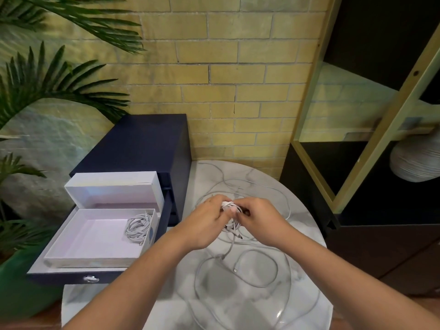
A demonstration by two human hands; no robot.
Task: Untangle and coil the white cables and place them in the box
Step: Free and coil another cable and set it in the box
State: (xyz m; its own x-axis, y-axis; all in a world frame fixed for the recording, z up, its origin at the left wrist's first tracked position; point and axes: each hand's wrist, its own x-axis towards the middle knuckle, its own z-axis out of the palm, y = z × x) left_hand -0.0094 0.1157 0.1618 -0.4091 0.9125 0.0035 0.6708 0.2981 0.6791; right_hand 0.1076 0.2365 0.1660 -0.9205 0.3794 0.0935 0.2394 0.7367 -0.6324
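Note:
Above the round marble table, my left hand and my right hand meet and together hold a small bundle of white cable between their fingertips. More of that cable hangs down from the hands. Loose white cables lie in wide loops on the table below and behind the hands, with a plug end showing. To the left stands an open white box with one coiled white cable in its right end.
The white box and its upright lid sit in a pulled-out drawer of a dark blue cabinet. Palm leaves reach in at the left. A dark shelf unit with a ribbed vase stands right. A brick wall is behind.

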